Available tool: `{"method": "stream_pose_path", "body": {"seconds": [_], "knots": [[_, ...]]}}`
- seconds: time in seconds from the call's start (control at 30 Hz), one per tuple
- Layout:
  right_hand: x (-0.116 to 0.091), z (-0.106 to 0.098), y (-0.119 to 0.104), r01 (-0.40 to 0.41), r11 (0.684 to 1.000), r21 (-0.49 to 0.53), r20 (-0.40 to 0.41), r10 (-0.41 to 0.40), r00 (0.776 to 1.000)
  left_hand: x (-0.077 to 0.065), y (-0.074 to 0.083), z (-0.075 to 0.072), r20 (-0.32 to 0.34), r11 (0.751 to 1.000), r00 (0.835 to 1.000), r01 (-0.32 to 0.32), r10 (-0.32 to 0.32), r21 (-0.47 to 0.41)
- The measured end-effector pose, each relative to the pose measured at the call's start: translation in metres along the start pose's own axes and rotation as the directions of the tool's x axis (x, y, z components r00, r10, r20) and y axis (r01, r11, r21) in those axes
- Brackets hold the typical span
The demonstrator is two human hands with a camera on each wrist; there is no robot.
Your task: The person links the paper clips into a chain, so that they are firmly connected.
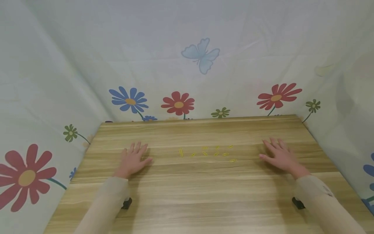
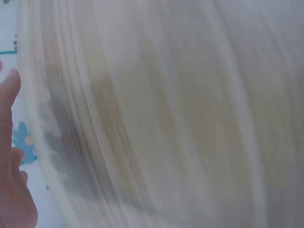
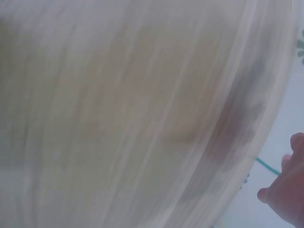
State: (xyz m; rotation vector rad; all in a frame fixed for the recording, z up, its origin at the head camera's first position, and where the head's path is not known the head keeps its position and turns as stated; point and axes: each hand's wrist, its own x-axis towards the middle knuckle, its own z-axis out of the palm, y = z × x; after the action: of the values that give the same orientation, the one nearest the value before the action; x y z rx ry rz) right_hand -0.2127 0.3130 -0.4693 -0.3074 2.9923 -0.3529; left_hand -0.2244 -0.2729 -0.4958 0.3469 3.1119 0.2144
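Several small yellow paper clips (image 1: 205,153) lie scattered over the middle of the wooden table (image 1: 210,191). To their left, my left hand (image 1: 133,161) is held palm down with its fingers spread, holding nothing. On the other side, my right hand (image 1: 281,157) spreads its fingers in the same way, also with nothing in it. Both hands stay apart from the paper clips and cast shadows on the tabletop. In the left wrist view, part of the left hand (image 2: 14,190) shows at the left edge; the right wrist view shows part of the right hand (image 3: 287,190) at its lower right.
A white cloth backdrop (image 1: 146,48) with printed flowers and a butterfly rises behind the table and along both sides. Black wrist pieces (image 1: 127,203) show beneath the pale sleeves (image 1: 100,206). The table's far edge runs just beyond the hands.
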Motion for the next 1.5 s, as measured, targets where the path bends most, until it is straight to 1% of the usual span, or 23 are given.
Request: {"method": "stream_pose_path", "body": {"seconds": [0.17,0.33,0.47,0.67,0.77,0.87,1.07,1.2,1.33,1.5], "knots": [[0.006,0.001,-0.014,0.056,0.998,0.008,-0.039,-0.056,0.998,0.009,0.018,-0.001,-0.042,0.999,0.998,-0.046,0.045,-0.014],[0.011,0.002,-0.028,0.118,0.99,0.077,-0.078,-0.112,0.991,0.015,0.039,-0.007,-0.08,0.996,0.993,-0.087,0.084,-0.025],[0.016,0.003,-0.039,0.161,0.979,0.126,-0.086,-0.151,0.985,0.022,0.052,-0.007,-0.087,0.994,0.99,-0.109,0.109,-0.005],[0.023,0.01,-0.055,0.23,0.963,0.144,-0.121,-0.213,0.97,0.033,0.069,-0.003,-0.132,0.99,0.981,-0.141,0.139,-0.003],[0.025,0.014,-0.063,0.246,0.96,0.13,-0.134,-0.229,0.964,0.037,0.078,-0.002,-0.142,0.988,0.978,-0.153,0.151,-0.001],[0.026,0.017,-0.07,0.244,0.961,0.133,-0.132,-0.227,0.965,0.041,0.086,0.0,-0.151,0.986,0.975,-0.165,0.162,-0.002],[0.029,0.025,-0.08,0.263,0.948,0.179,-0.128,-0.243,0.962,0.047,0.099,0.004,-0.154,0.985,0.973,-0.173,0.173,0.01],[0.031,0.03,-0.083,0.269,0.945,0.186,-0.123,-0.249,0.961,0.049,0.107,0.006,-0.153,0.983,0.971,-0.182,0.181,0.013],[0.03,0.032,-0.087,0.273,0.942,0.196,-0.107,-0.256,0.961,0.05,0.114,0.008,-0.129,0.979,0.971,-0.202,0.202,0.014],[0.029,0.035,-0.09,0.242,0.947,0.213,-0.064,-0.234,0.97,0.051,0.12,0.012,-0.09,0.974,0.97,-0.224,0.225,0.021]]}}
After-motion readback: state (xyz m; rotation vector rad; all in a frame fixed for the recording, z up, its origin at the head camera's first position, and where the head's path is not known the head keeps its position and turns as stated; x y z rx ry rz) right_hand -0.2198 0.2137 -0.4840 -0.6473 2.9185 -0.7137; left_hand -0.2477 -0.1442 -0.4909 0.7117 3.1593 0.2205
